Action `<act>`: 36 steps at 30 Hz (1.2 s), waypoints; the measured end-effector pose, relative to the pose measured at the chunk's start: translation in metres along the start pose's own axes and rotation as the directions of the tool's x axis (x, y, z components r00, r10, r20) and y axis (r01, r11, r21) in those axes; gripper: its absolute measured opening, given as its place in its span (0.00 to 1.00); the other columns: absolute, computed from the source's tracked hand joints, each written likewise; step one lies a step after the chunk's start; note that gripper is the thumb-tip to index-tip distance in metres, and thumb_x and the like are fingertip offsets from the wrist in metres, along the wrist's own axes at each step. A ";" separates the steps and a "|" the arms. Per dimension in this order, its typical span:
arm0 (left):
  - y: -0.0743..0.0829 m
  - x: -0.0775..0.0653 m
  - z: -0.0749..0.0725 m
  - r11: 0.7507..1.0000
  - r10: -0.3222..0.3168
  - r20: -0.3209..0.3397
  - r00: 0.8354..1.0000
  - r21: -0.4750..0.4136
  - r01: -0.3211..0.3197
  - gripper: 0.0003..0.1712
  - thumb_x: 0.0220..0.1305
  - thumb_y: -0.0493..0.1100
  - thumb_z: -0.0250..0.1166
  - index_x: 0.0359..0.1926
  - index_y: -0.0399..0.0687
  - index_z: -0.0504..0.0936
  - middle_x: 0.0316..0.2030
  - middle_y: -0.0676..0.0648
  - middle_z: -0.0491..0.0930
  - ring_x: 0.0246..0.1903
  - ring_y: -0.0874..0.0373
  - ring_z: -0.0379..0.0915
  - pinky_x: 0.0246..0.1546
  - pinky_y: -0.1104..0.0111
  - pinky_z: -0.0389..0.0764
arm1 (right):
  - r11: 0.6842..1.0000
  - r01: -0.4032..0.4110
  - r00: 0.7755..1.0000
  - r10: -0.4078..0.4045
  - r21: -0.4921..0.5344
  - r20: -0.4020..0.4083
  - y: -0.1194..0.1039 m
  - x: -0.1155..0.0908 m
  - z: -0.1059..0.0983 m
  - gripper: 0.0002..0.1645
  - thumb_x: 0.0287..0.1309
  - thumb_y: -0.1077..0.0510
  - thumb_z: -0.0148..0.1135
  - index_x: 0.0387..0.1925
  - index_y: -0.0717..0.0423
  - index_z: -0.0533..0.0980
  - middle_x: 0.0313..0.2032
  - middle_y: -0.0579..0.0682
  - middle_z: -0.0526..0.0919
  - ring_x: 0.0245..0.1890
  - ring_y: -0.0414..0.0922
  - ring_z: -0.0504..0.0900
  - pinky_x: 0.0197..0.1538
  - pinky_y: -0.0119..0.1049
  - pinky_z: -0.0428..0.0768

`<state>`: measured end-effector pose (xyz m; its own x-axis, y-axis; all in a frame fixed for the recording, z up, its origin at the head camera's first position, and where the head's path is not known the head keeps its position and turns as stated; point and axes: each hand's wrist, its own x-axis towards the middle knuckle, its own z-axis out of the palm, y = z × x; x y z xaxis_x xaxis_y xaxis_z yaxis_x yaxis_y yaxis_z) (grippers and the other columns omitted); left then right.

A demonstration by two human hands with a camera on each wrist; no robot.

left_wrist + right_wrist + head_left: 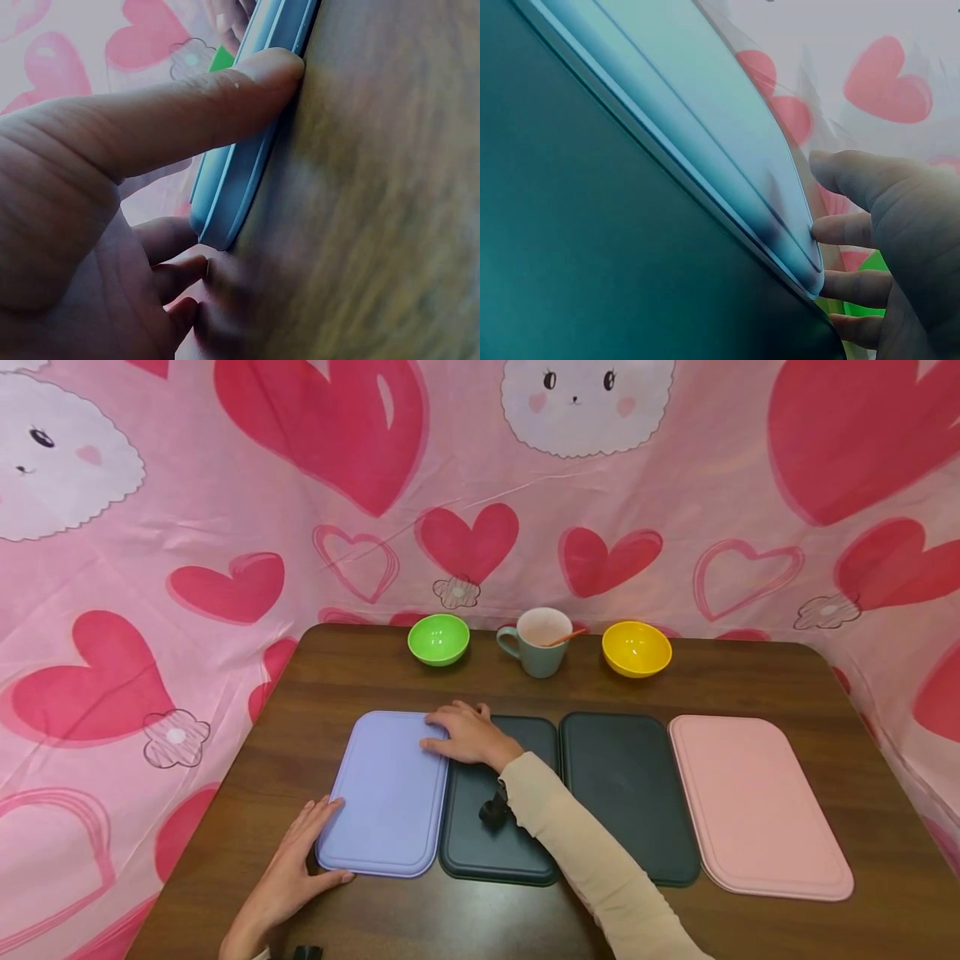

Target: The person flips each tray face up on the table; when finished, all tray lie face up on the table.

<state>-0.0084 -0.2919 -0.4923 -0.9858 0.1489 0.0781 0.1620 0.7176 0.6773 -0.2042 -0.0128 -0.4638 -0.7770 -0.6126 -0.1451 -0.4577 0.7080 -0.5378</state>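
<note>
A lavender flat rectangular board (386, 793) with rounded corners lies on the table, left of a dark green one (498, 852). At its near left corner is my left hand (288, 868), with the thumb along the near edge and the fingers by the left edge. The left wrist view shows that thumb (225, 97) against the board's ridged side (232, 187). Across the dark board reaches my right arm; my right hand (472, 735) is at the lavender board's far right corner. In the right wrist view its fingers (847, 229) are spread at that corner.
Right of these lie a second dark green board (630, 793) and a pink board (757, 802). Along the back stand a green bowl (439, 641), a grey-green mug (542, 656) holding an orange stick (567, 637), and a yellow bowl (637, 650). Heart-patterned cloth hangs behind.
</note>
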 end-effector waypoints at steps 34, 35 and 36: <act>0.000 0.002 -0.001 0.995 0.079 -0.117 0.990 0.077 -0.070 0.45 0.27 0.39 0.87 0.56 0.54 0.83 0.64 0.32 0.74 0.64 0.44 0.66 0.57 0.97 0.46 | 1.000 0.030 0.999 -0.030 -0.010 -0.037 -0.004 -0.003 0.007 0.32 0.63 0.42 0.65 0.66 0.44 0.74 0.68 0.49 0.74 0.75 0.51 0.62 0.72 0.68 0.51; 0.001 0.002 -0.001 0.995 0.082 -0.123 0.989 0.074 -0.073 0.46 0.27 0.39 0.87 0.57 0.54 0.83 0.64 0.32 0.74 0.62 0.45 0.67 0.57 0.97 0.47 | 1.000 0.029 0.999 -0.029 -0.007 -0.040 -0.004 -0.002 0.007 0.32 0.63 0.43 0.65 0.66 0.44 0.74 0.68 0.49 0.74 0.75 0.51 0.63 0.72 0.67 0.51; 0.001 0.002 -0.001 0.995 0.082 -0.129 0.988 0.074 -0.073 0.47 0.26 0.39 0.87 0.57 0.54 0.82 0.63 0.32 0.74 0.62 0.51 0.69 0.57 0.97 0.49 | 1.000 0.028 0.999 -0.028 -0.002 -0.044 -0.004 -0.002 0.007 0.31 0.63 0.43 0.65 0.66 0.44 0.74 0.68 0.49 0.74 0.74 0.50 0.63 0.72 0.67 0.51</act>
<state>-0.0107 -0.2920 -0.4906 -0.9665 0.1184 0.2276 0.2368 0.7529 0.6140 -0.1975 -0.0165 -0.4676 -0.7822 -0.6159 -0.0935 -0.4801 0.6917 -0.5396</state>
